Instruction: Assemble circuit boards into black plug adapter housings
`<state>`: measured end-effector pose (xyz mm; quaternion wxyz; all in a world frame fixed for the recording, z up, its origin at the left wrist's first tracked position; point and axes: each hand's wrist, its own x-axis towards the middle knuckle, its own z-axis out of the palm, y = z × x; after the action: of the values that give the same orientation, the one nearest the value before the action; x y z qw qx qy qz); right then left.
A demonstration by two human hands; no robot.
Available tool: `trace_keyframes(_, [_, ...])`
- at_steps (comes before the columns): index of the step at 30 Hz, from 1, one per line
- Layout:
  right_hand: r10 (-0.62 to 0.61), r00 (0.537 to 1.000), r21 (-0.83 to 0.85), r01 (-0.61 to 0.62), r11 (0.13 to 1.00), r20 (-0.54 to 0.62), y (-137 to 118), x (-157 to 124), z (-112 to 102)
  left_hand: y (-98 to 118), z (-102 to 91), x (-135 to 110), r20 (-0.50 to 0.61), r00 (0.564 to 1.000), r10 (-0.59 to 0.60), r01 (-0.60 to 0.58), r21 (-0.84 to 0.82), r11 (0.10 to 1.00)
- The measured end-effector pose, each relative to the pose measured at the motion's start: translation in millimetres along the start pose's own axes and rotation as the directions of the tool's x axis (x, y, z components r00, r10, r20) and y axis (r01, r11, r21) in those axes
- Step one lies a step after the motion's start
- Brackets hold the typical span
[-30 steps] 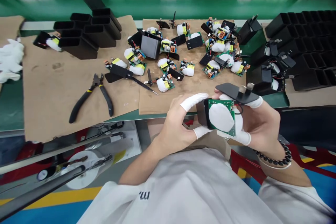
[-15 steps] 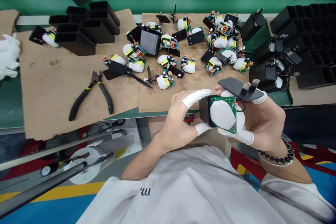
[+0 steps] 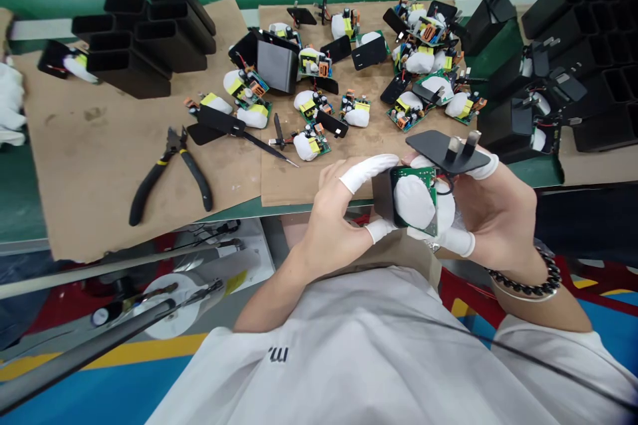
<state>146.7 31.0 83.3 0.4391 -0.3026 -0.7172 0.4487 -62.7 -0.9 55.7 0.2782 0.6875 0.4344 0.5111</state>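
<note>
1. Circuit board (image 3: 423,174) — right of the frame's centre, partly inside a black case (image 3: 383,197).
2. Left hand (image 3: 329,220): thumb and forefinger pinching the case.
3. Right hand (image 3: 503,220): thumb and fingers pinching the board's outer end, pronged lid (image 3: 438,147) just above.
4. Pliers (image 3: 171,172) lie spread — left of the frame.

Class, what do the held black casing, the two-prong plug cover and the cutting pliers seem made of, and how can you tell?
Black casing: probably plastic; smooth, evenly dark surface.
Plug cover: likely plastic, matte black and uniform; its prongs look metal, shining silvery.
Cutting pliers: dark, steel-like head; grips perhaps rubber or plastic, matte black.
</note>
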Motion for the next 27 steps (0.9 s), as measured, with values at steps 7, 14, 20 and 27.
trace_keyframes(7, [-0.007,1.0,-0.008,0.007,1.0,0.001,-3.3,-1.9,1.1,0.3,1.3,-1.6,-0.001,1.0,0.008,-0.008,0.008,1.0])
trace_keyframes(14, [-0.013,1.0,-0.007,0.013,1.0,0.0,-0.1,-1.7,1.4,0.3,2.5,-1.3,-0.033,0.998,0.055,-0.053,0.051,0.997])
trace_keyframes(20, [0.041,0.998,-0.005,-0.041,0.999,-0.037,-3.0,-7.6,5.2,1.3,1.2,-1.3,-0.008,1.0,0.004,-0.003,0.114,0.993])
trace_keyframes(27, [0.005,1.0,-0.074,-0.006,0.997,-0.011,1.2,-6.9,3.4,-0.4,1.0,-2.6,-0.025,0.999,0.021,-0.018,0.116,0.993])
